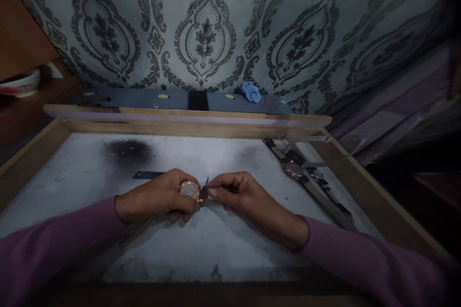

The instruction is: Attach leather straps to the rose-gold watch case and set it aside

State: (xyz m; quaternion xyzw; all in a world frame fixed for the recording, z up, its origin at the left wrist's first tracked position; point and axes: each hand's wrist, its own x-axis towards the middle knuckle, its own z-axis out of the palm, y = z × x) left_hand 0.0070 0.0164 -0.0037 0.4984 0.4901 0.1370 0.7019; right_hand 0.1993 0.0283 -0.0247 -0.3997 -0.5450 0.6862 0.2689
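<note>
My left hand (pixel 167 196) is closed around a wristwatch (pixel 189 191) with a pale round face and a gold-coloured rim. From beneath that hand a thin strip, perhaps the watch's strap, runs down toward the lower left. My right hand (pixel 239 194) pinches a small dark brown piece (pixel 204 193) that looks like a strap end, right at the watch's edge. A thin dark pin-like bit sticks up from it. Whether the piece is joined to the watch I cannot tell. Behind my left hand lies a dark flat strip (pixel 147 174).
Wooden rims (pixel 194 127) border the white work surface (pixel 173 254). Several watches and straps, one a round-faced watch (pixel 293 169), lie at the right. A blue crumpled cloth (pixel 250 92) sits on the back ledge. At far left stands a bowl (pixel 22 84).
</note>
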